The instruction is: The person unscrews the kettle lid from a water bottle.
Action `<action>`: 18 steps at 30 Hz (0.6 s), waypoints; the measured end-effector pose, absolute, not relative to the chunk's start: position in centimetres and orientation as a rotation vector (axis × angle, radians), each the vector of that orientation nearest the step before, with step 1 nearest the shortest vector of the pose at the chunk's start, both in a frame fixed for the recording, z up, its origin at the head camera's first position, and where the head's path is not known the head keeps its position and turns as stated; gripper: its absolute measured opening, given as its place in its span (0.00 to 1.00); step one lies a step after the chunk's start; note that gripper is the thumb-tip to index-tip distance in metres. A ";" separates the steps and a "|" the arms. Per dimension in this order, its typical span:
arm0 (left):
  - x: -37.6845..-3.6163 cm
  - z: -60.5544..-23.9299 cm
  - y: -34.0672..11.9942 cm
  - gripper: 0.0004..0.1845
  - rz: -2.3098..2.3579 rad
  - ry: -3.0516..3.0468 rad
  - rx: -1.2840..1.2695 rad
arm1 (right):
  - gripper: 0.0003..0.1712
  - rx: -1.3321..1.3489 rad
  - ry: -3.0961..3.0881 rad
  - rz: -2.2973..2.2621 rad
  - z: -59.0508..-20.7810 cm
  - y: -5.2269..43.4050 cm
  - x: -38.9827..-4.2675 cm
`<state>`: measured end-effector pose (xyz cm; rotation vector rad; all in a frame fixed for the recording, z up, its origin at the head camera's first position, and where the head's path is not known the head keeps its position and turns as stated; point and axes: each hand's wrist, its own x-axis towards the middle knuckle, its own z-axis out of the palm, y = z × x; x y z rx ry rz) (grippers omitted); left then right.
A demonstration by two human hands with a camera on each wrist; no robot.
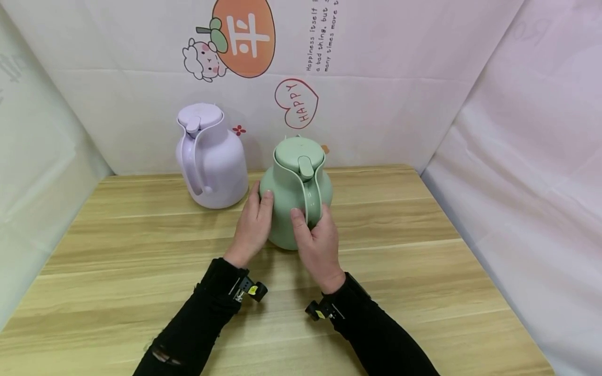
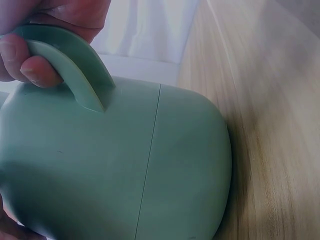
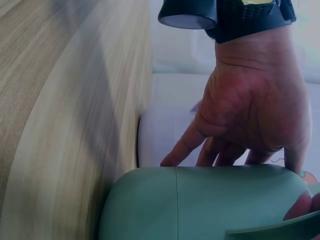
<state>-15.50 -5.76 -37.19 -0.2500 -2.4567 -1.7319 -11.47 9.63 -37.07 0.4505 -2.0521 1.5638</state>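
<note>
Green jug (image 1: pixel 293 196) between hands — lilac jug (image 1: pixel 211 156) head-view only.

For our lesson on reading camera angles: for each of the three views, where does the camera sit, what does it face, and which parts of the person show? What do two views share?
Head: looks forward and down at the table; both hands and black sleeves show, the left hand flat on the green jug, the right hand round its handle; a lilac jug behind.
Left wrist: beside the green jug, facing across it; right hand's fingers on the handle.
Right wrist: faces the left hand on the jug.
Shared: both wrist views show the green jug and the table.
</note>
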 end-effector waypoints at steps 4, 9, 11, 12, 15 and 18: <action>-15.6 -37.2 -5.9 0.39 -1.724 -2.455 -0.264 | 0.22 0.450 -2.040 1.567 -37.1 9.5 -11.5; -15.6 -37.0 -6.1 0.39 -1.712 -2.462 -0.282 | 0.22 0.448 -2.027 1.587 -37.1 9.4 -11.4; -15.7 -36.8 -6.2 0.40 -1.709 -2.471 -0.277 | 0.21 0.442 -2.029 1.588 -37.1 9.4 -11.4; -15.7 -36.7 -6.3 0.40 -1.707 -2.473 -0.272 | 0.21 0.440 -2.031 1.586 -37.1 9.4 -11.4; -15.8 -36.3 -6.6 0.41 -1.695 -2.482 -0.270 | 0.22 0.441 -2.029 1.583 -37.2 9.5 -11.5; -15.9 -35.6 -6.8 0.41 -1.663 -2.469 -0.292 | 0.22 0.442 -2.026 1.572 -37.2 9.5 -11.6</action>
